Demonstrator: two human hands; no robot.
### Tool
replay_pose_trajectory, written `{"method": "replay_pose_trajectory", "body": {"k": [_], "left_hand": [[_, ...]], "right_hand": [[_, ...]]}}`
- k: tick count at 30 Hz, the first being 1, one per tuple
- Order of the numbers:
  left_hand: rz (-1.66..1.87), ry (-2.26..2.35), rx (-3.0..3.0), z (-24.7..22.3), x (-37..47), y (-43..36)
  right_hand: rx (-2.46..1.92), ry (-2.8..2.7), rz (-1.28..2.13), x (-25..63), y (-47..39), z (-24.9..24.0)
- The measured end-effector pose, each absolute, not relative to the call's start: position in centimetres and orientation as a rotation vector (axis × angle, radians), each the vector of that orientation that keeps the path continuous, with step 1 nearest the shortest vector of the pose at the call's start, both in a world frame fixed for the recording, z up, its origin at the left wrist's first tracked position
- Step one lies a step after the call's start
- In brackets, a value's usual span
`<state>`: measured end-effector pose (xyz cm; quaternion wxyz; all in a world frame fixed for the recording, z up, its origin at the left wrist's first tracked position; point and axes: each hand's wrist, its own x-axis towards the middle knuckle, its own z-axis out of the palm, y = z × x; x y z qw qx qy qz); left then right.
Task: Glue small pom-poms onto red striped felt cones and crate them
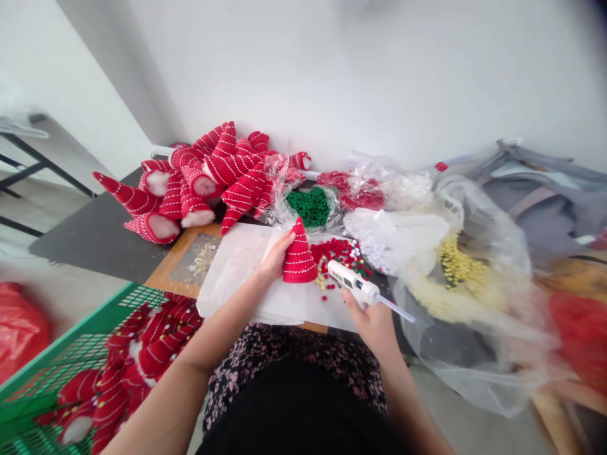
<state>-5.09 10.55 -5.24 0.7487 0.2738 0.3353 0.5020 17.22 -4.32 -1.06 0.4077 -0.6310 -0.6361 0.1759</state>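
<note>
A red cone-shaped hat with white stitched stripes stands tip up over the white sheet, with my left hand closed on its left side. Right of it, my right hand grips a white glue gun; its nozzle points up and left toward the hat, and a clear glue stick sticks out of its back. Small red pompoms, mixed with a few white, yellow and green ones, lie scattered between the hat and the gun. Behind the hat sits a bag of green pompoms.
Striped red hats are piled at the back left. A green crate with more red pieces stands low on the left. Plastic bags with white pompoms and yellow pompoms lie to the right, near grey cloth.
</note>
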Motion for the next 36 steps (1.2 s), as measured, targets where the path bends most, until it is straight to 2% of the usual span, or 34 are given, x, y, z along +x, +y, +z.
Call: {"method": "replay_pose_trajectory", "body": {"k": [10, 26, 36], "left_hand": [[1.103, 0.746, 0.79, -4.7, -3.9, 10.0], [1.128, 0.746, 0.768, -4.7, -3.8, 9.9], [1.135, 0.755, 0.731, -4.8, -3.7, 9.8]], "right_hand": [[-1.494, -1.904, 0.303, 15.1, -5.5, 0.3], [-1.512, -2.001, 0.061, 14.8, -5.8, 1.4], [-1.512, -1.842, 0.199, 14.9, -4.7, 0.2]]}}
